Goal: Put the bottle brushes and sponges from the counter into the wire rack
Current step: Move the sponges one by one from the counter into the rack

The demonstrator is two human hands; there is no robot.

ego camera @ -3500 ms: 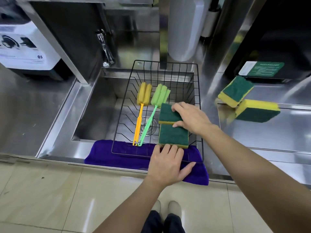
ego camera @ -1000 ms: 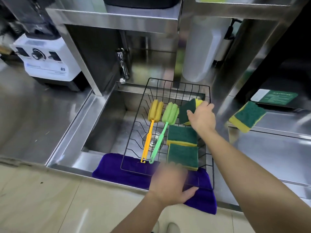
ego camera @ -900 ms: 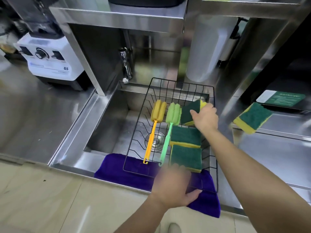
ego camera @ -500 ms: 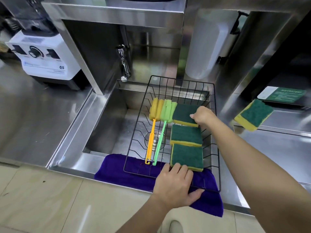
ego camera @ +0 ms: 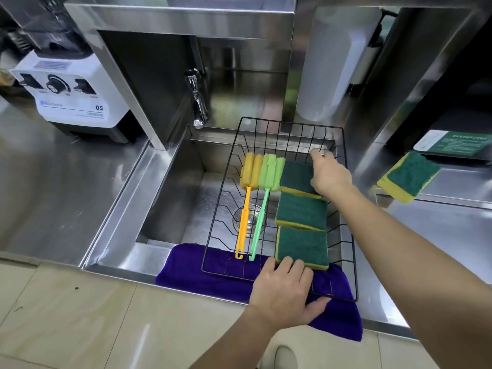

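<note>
The black wire rack (ego camera: 348,209) sits over the sink. In it lie a yellow bottle brush (ego camera: 246,206) and a green bottle brush (ego camera: 262,209) side by side, with three green-and-yellow sponges in a column to their right: far sponge (ego camera: 296,177), middle sponge (ego camera: 302,213), near sponge (ego camera: 303,247). My right hand (ego camera: 330,173) lies curled over the far sponge's right end. My left hand (ego camera: 283,291) grips the rack's front rim, fingertips touching the near sponge. A fourth sponge (ego camera: 408,179) lies on the right counter.
A purple cloth (ego camera: 202,272) hangs over the sink's front edge under the rack. A faucet (ego camera: 197,107) stands behind the sink, a white blender base (ego camera: 72,99) at back left, a white cylinder (ego camera: 332,62) and a green card (ego camera: 452,143) at back right.
My right hand carried the third sponge into the rack and laid it flat behind the other two. The brush heads were pushed together. My left hand stayed on the front rim.
</note>
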